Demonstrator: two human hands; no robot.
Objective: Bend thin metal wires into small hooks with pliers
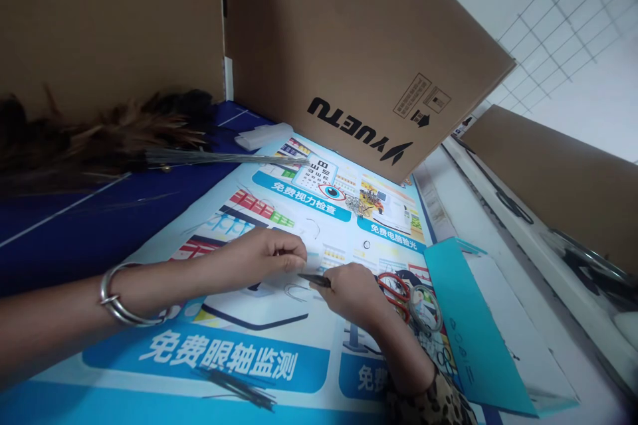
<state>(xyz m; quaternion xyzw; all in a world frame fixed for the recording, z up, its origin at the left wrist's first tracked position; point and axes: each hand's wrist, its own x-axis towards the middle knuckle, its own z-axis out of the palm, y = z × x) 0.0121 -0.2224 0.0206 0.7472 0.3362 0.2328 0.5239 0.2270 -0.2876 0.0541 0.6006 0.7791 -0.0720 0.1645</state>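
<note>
My right hand (353,292) is closed round a pair of pliers (315,279), whose dark pointed jaws stick out to the left. Just left of the tips, my left hand (282,254) is pinched, thumb against fingers; what it holds, if anything, is too fine to make out. Thin curved wires (295,292) lie on the printed sheet (319,339) below the hands. Beside my right wrist are red-handled scissors (393,289) and a coil of wire (426,309). Beyond the hands lies a small dark ring (366,245).
A teal box (478,339) stands open at right. Long straight wires (229,157) and brown feathers (100,136) lie at back left. A bundle of dark short wires (242,388) is in front. Small metal pieces (356,204) are piled farther back, before a large cardboard panel (349,46).
</note>
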